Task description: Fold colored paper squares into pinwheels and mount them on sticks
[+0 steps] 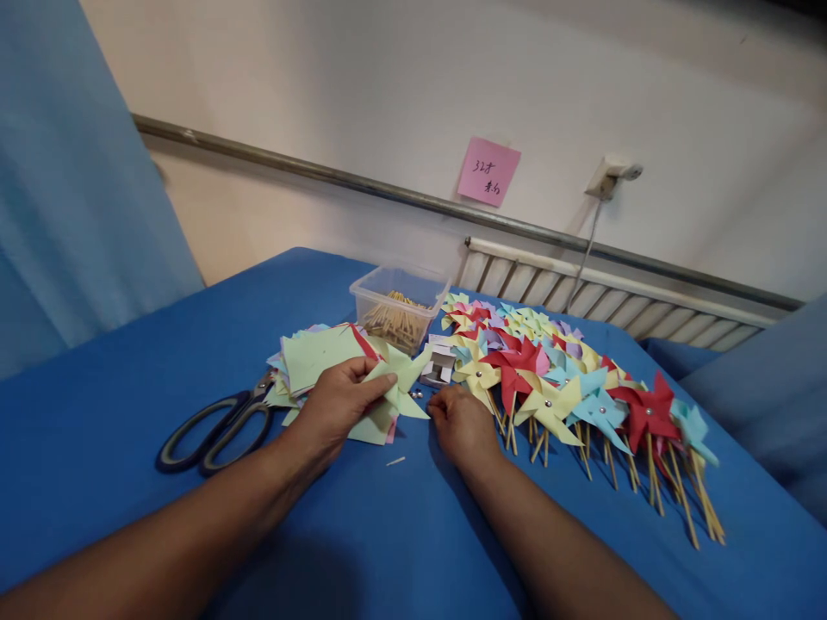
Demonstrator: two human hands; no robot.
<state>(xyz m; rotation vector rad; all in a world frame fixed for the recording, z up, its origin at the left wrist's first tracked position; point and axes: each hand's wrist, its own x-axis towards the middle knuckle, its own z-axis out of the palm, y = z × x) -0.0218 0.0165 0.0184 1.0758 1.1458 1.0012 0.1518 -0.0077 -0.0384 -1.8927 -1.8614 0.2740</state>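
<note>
Left hand pinches folded green pinwheel above paper stack on tabletop. Right hand curled, fingertips near small pins; whether pin is held, cannot tell. Risk: loose pinch lets folds spring open; pin pricks finger.

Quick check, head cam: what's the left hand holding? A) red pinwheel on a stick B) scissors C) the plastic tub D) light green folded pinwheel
D: the left hand pinches a light green pinwheel over the paper stack, while the scissors lie untouched on the cloth to its left.
</note>
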